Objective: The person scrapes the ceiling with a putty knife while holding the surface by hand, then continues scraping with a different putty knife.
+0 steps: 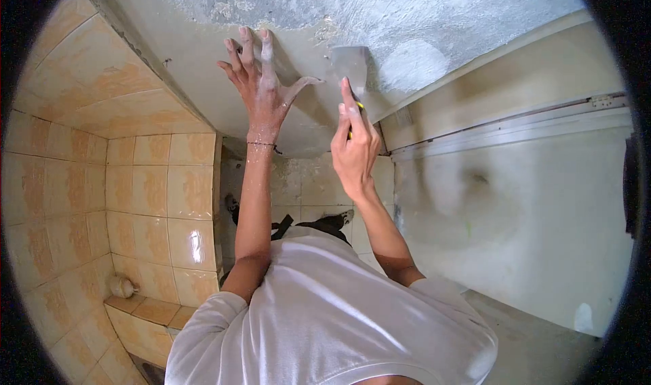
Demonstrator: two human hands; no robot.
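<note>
My left hand, dusted with white powder, rests spread against the wall, its fingertips near the edge of a rough grey patch. To its right, my right hand grips a scraper with a black and yellow handle. One finger stretches along the tool towards its wide blade, which lies against the wall at the lower border of the grey patch. Just right of the blade is a round whitish area.
Orange-patterned tiles cover the left walls, with a tiled ledge and a round pale object there. A pale door with a metal strip stands at the right. Floor tiles show below my arms.
</note>
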